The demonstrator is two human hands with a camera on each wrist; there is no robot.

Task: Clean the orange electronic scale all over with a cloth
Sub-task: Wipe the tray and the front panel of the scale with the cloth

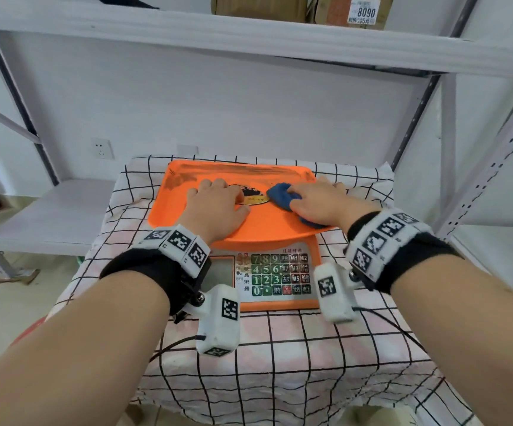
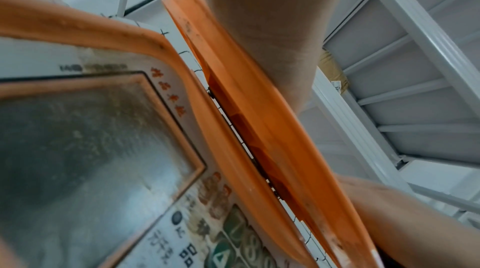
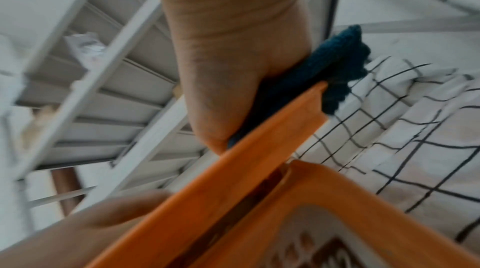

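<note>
Cloth (image 1: 281, 196) on scale (image 1: 261, 222), seemingly right.

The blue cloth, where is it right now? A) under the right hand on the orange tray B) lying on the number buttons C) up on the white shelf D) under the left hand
A: the blue cloth sits bunched under the right hand on the orange tray of the scale, while the left hand rests on the tray with no cloth.

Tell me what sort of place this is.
Probably a shop stockroom: grey metal shelving, cardboard boxes with a printed price tag, and an orange electronic price scale on a checked tablecloth.
</note>
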